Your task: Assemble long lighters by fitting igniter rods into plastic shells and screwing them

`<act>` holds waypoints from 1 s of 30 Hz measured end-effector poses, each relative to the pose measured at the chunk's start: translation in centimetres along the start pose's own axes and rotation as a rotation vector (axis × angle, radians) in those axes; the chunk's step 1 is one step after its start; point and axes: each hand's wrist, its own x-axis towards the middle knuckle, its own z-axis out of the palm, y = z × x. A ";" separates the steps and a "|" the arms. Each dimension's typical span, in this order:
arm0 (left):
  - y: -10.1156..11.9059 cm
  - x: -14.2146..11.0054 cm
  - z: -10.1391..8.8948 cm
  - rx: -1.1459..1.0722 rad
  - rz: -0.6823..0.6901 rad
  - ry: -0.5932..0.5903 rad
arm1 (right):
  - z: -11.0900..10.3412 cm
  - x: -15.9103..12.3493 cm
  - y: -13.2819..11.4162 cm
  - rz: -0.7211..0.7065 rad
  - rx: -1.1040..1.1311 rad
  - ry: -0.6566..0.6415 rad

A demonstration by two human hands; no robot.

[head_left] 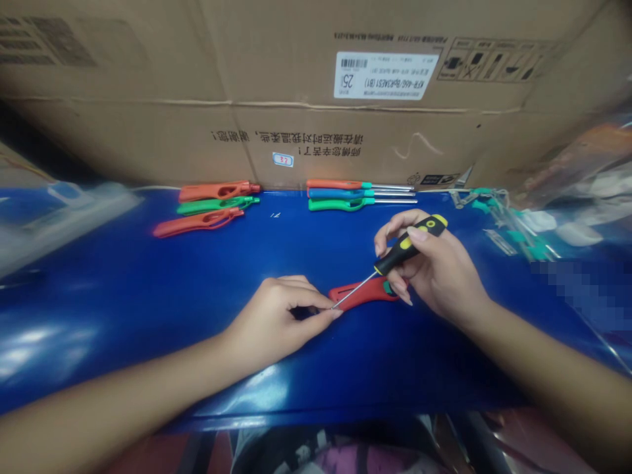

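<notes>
My right hand [439,270] grips a black and yellow screwdriver [402,247], whose thin shaft slants down to the left. At the shaft's end, my left hand [286,309] pinches thumb and forefinger together around the tip. Whatever small thing may be between those fingertips is hidden. Just behind the shaft, a red lighter body [358,293] with a green part lies flat on the blue table [276,382]. My right fingers hang over its right end, and my left fingertips are close to its left end.
Several orange and green lighter handles [212,191] lie at the back left. Long-nosed lighters [345,194] with metal tubes lie at back centre. A large cardboard box [276,79] stands behind. Loose green and metal parts [528,230] and plastic bags [582,178] are at right.
</notes>
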 end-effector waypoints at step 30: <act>-0.7 0.5 -0.1 0.146 0.128 -0.031 | 1.3 -2.0 0.0 -0.602 -0.543 0.107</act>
